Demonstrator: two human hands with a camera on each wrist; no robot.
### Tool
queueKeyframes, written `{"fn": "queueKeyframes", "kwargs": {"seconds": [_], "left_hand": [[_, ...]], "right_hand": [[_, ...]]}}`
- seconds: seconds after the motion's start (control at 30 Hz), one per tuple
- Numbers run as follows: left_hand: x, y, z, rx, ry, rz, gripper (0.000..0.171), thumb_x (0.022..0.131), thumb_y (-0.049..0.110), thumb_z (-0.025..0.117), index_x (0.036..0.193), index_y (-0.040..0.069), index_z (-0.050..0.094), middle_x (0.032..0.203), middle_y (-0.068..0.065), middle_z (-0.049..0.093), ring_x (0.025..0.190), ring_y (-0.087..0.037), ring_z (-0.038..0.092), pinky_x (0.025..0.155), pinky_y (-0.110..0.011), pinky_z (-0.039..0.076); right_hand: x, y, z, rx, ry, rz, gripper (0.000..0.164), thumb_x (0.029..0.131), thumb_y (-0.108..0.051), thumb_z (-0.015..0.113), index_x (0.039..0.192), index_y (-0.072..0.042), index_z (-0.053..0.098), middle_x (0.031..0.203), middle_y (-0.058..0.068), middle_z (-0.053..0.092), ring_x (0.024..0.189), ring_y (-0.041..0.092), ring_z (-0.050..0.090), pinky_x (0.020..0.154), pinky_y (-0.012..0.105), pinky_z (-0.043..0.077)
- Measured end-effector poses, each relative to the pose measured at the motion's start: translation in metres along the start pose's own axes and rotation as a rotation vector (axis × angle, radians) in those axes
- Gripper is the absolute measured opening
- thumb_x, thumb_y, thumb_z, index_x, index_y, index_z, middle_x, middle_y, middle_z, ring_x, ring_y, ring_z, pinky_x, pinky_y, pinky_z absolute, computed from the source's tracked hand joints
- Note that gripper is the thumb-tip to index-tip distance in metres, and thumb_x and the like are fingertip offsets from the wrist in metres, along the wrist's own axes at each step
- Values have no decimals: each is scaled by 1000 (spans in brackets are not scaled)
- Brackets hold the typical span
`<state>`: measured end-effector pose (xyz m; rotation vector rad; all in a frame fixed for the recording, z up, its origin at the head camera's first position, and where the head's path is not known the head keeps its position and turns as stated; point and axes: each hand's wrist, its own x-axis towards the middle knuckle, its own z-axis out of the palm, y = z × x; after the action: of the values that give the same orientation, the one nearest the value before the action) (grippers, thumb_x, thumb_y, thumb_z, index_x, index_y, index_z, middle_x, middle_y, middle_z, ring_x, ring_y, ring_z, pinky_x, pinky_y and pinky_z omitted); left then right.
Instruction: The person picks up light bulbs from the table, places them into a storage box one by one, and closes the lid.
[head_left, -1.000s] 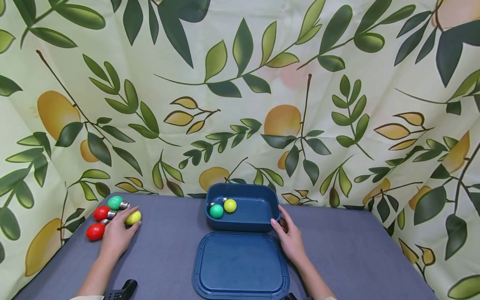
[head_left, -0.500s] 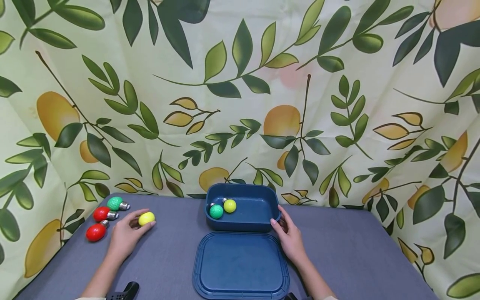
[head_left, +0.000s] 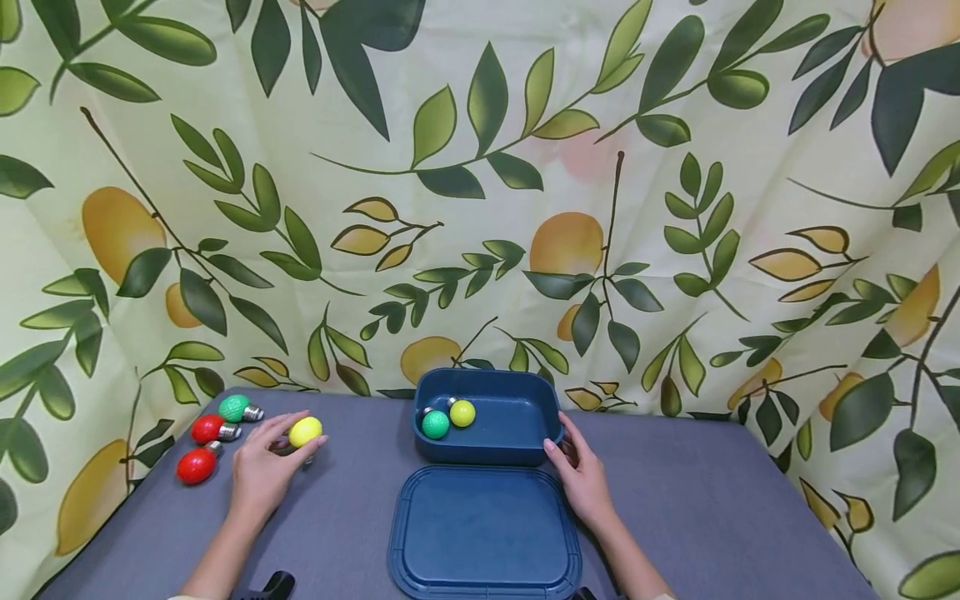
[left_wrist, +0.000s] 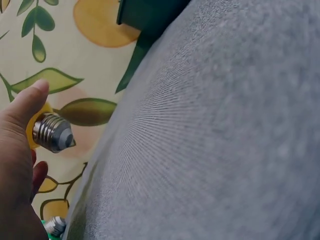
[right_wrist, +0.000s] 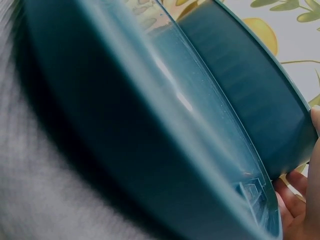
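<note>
My left hand [head_left: 262, 462] pinches a yellow light bulb [head_left: 305, 432] between thumb and fingers, left of the box. In the left wrist view the bulb's metal screw base [left_wrist: 51, 133] points away from the palm. A dark blue box [head_left: 487, 452] stands at the back middle, with a green bulb [head_left: 435, 424] and another yellow bulb [head_left: 462, 412] in its left part. My right hand [head_left: 583, 479] grips the box's right front corner, thumb in front and fingers at the side. The right wrist view shows that hand [right_wrist: 295, 200] at the box wall [right_wrist: 260, 95].
A blue lid [head_left: 485, 533] lies on the grey table just in front of the box. At the left edge are two red bulbs [head_left: 197, 466] and a green bulb [head_left: 234, 408]. A leaf-patterned cloth [head_left: 480, 217] hangs behind the table.
My left hand has carried the yellow bulb rightward and up, away from the red and green bulbs at the left. My right hand stays on the box corner.
</note>
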<state>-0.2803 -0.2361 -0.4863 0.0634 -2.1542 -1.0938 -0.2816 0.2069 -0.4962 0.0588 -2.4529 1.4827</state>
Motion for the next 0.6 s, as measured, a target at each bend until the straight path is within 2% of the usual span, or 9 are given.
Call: {"fn": "queueKeyframes", "kwargs": {"seconds": [0.13, 0.23, 0.33, 0.47, 0.53, 0.6], "left_hand": [[2, 4, 2, -41, 63, -44, 47, 70, 8, 92, 115, 9, 76, 110, -7, 72, 84, 18, 52, 73, 2, 42], [3, 13, 4, -96, 81, -67, 47, 71, 5, 91, 115, 7, 75, 108, -10, 72, 81, 20, 55, 74, 3, 44], [5, 26, 7, -138, 49, -68, 47, 73, 3, 89, 117, 4, 74, 109, -16, 72, 82, 21, 56, 76, 2, 46], [6, 48, 13, -143, -35, -86, 50, 76, 5, 88, 122, 3, 70, 116, -16, 70, 88, 20, 55, 78, 2, 46], [6, 61, 20, -153, -75, -103, 53, 77, 6, 87, 127, 4, 67, 121, -15, 68, 96, 7, 64, 79, 2, 45], [7, 75, 28, -174, -115, -107, 55, 79, 7, 86, 130, 5, 65, 124, -15, 64, 105, -8, 68, 85, -7, 52]], "right_hand": [[1, 0, 0, 1, -5, -2, 59, 102, -35, 61, 155, -20, 41, 152, 23, 50, 131, 38, 59, 107, 53, 48], [3, -1, -1, 5, -6, -10, 59, 102, -34, 60, 156, -20, 40, 152, 23, 50, 131, 38, 59, 108, 53, 48], [4, -2, -3, 13, -3, -12, 59, 102, -34, 60, 155, -20, 41, 151, 24, 50, 132, 38, 59, 107, 53, 48], [5, -2, -2, 13, -12, -9, 59, 102, -35, 60, 156, -20, 40, 151, 23, 50, 131, 37, 60, 107, 52, 49], [4, -1, -1, 13, -12, -7, 59, 102, -35, 60, 156, -20, 40, 151, 23, 50, 130, 36, 60, 106, 45, 51], [2, 0, -1, 18, -14, -4, 59, 102, -34, 60, 156, -19, 40, 151, 22, 51, 130, 36, 60, 105, 39, 52]]}}
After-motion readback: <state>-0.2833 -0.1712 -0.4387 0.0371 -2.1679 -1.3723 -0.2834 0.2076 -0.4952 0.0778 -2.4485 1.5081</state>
